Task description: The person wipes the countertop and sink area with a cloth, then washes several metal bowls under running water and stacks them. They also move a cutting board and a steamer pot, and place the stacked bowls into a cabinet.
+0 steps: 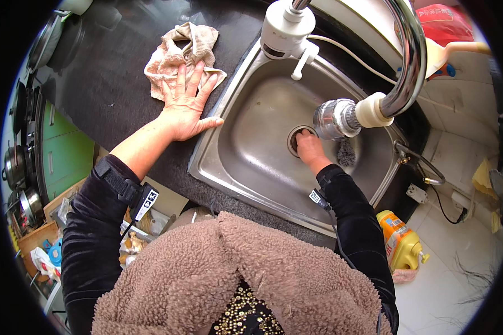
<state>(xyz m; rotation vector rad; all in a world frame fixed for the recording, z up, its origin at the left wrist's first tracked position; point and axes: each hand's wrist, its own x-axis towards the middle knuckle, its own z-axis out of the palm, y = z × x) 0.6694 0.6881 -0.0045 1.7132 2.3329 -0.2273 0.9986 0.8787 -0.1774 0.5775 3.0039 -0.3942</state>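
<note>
My left hand point(187, 104) lies with fingers spread on the lower part of a crumpled pinkish-beige cloth point(163, 54) on the dark countertop, its thumb reaching the rim of the stainless steel sink point(255, 113). Down in the basin, my right hand point(309, 146) has its fingertips inside the round drain opening point(292, 140). What those fingers touch or hold is hidden. Just right of this hand, a grey scouring pad point(346, 153) rests on the basin floor, partly under the faucet's spray head point(335, 119).
A white faucet body point(287, 25) with a curved chrome spout point(417, 63) overhangs the sink. A yellow pump bottle point(402, 243) stands right of my right arm. Pots point(14, 167) and green cabinets point(67, 150) are at far left.
</note>
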